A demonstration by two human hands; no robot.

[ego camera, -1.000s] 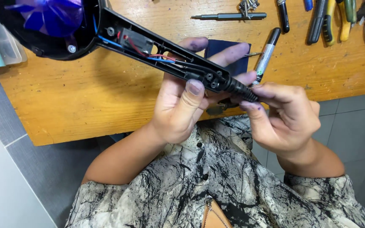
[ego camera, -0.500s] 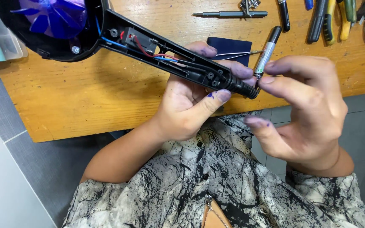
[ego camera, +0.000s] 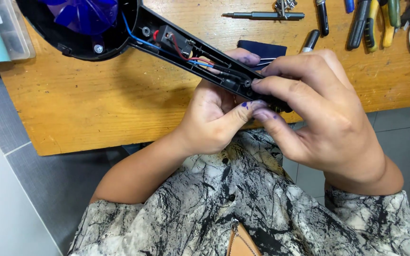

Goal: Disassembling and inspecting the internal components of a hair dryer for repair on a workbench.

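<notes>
The opened black handle runs diagonally from the fan housing at the surface's far-left corner down to both hands, left hand gripping underneath, right hand pinching its near end.

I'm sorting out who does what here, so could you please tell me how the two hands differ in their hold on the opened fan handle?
The left hand cradles the black fan handle from beneath, palm up, thumb against its near edge. The right hand comes from above, palm down, its fingers curled over the handle's end and hiding it. Both are bare and touch the same handle above the wooden table.
</notes>
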